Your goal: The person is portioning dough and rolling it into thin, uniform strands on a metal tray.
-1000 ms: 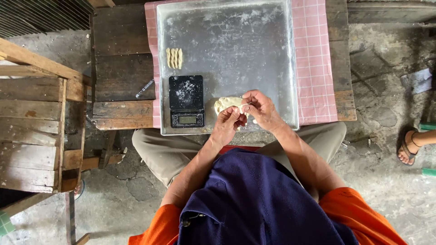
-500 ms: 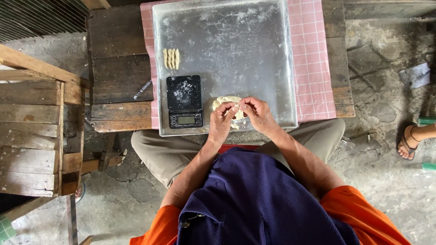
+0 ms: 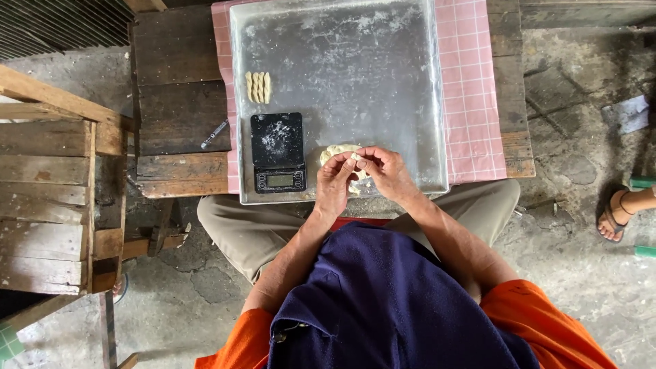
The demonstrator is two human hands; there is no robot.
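A pale lump of dough [image 3: 336, 151] lies near the front edge of a large floured metal tray [image 3: 342, 75]. My left hand [image 3: 337, 179] and my right hand [image 3: 381, 169] meet just above the lump, fingertips pinching a small piece of dough between them. A black kitchen scale [image 3: 277, 151] stands on the tray just left of my hands. Three small twisted dough pieces [image 3: 257, 87] lie side by side at the tray's left side, beyond the scale.
The tray rests on a pink checked cloth [image 3: 468, 89] over a dark wooden table [image 3: 179, 116]. A small metal tool [image 3: 214, 134] lies on the table's left part. A wooden crate [image 3: 51, 198] stands at the left. Another person's sandalled foot [image 3: 618, 210] is at the right.
My hands have stayed over the dough lump, working a small piece between the fingertips. The view has shifted slightly; nothing else on the tray has moved.
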